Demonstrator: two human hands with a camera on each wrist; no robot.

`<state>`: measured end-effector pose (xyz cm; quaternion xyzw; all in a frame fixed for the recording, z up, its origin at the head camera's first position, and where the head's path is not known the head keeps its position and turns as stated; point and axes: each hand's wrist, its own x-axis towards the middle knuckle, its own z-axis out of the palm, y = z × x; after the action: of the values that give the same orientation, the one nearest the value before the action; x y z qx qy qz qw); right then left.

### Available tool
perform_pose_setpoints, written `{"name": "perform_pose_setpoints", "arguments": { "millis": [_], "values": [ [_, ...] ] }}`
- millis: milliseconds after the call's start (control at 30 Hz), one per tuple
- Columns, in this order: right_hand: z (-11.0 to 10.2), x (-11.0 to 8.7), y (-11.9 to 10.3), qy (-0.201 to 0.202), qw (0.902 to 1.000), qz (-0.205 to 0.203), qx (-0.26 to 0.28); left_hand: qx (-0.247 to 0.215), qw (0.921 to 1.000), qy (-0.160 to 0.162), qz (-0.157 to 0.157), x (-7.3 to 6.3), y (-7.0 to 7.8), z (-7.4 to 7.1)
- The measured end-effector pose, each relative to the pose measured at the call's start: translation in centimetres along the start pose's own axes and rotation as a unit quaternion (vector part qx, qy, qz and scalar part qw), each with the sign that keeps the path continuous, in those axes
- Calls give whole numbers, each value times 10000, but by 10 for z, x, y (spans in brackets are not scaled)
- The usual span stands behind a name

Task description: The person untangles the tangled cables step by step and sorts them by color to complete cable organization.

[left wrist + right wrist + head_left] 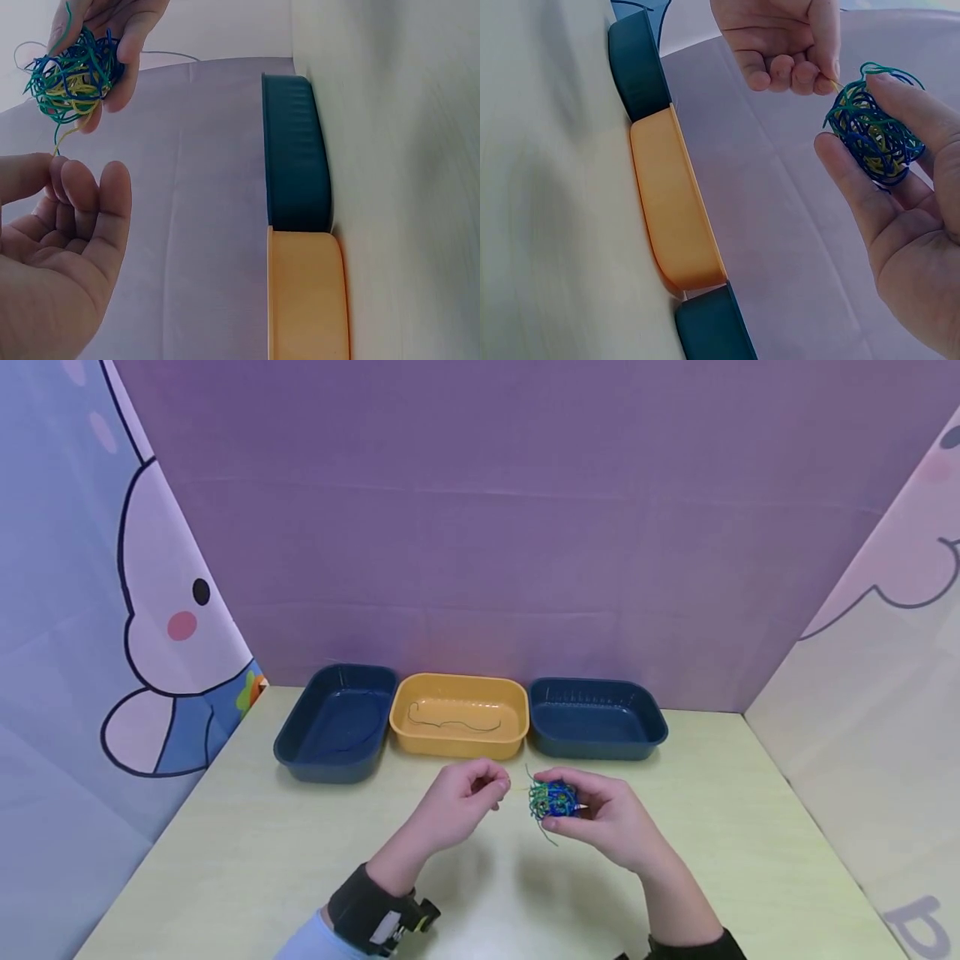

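Note:
A tangled ball of blue, green and yellow wires (553, 800) is held up above the table by my right hand (611, 818), its thumb and fingers round the ball's sides. Loose wire ends stick out of the ball. My left hand (467, 800) is just left of it and pinches the end of a yellow wire (67, 137) between thumb and forefinger. That wire runs from the fingertips into the tangle. In the right wrist view the ball (874, 135) lies between the right thumb and fingers.
Three trays stand in a row at the table's back: a dark blue tray (291, 758), a yellow tray (459, 747) and another dark blue tray (596, 747). One thin dark wire (453, 723) lies in the yellow tray. A purple cloth (480, 527) hangs behind them.

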<state>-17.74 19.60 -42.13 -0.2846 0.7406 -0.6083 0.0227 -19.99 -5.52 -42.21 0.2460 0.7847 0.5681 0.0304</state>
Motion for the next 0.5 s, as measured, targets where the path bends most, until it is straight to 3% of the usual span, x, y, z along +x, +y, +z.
{"name": "perform_pose_setpoints", "arguments": {
  "millis": [167,500],
  "values": [
    [-4,-2,-1,-70,9998,-177,-4,51,9999,141,-79,0,1,-3],
    [-10,-3,-3,-214,9989,-414,-13,123,9977,659,116,1,2,-14]
  ]
}}
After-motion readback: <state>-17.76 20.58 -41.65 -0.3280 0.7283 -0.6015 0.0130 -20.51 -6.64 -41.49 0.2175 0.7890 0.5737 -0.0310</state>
